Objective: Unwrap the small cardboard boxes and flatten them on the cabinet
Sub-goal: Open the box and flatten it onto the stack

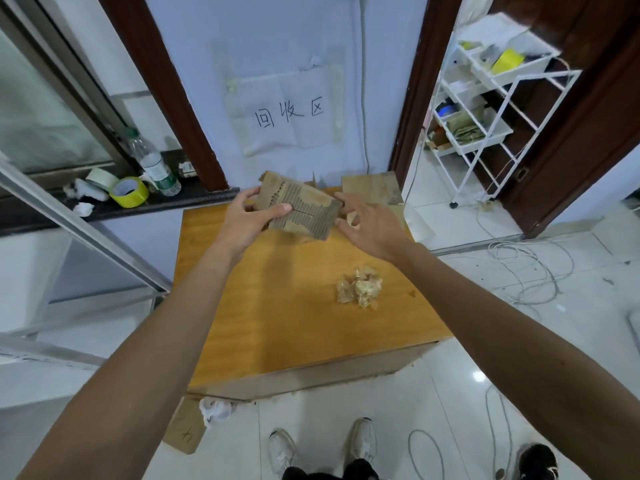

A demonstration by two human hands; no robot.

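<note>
The left hand (247, 216) pinches the small cardboard box (304, 211) above the far end of the cabinet (277, 306), and the right hand (367, 220) is open, fingers spread by its right edge.

We face the tabletop (263, 306).
Our box (304, 211) is above its far side; cardboard (374, 188) lies behind it rightward, crumpled wrapping (360, 287) nearer us.

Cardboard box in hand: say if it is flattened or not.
Not flattened: the cardboard box shows a top and a side face, flaps meeting at a slit; the left hand holds it up.
</note>
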